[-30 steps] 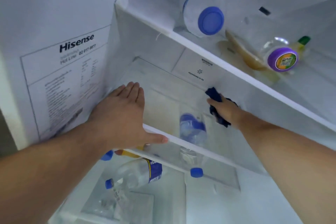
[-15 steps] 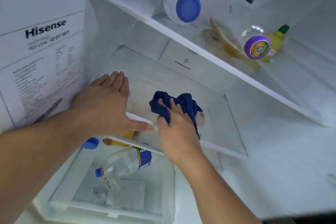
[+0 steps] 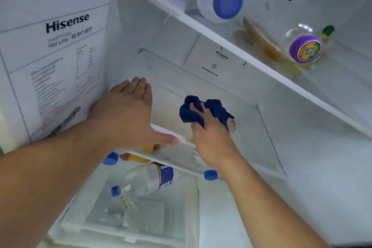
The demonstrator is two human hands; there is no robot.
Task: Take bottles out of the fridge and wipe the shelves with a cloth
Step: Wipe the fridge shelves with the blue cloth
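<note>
Right hand (image 3: 211, 137) grip bunches cloth (image 3: 213, 109) against shelf (image 3: 251, 127) to wipe; left hand (image 3: 128, 115) lies open, flat on shelf, probably steadying it.

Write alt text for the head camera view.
A right hand presses a blue cloth onto a glass fridge shelf while the left hand lies flat on it. Bottles lie on the shelves above and below.
</note>
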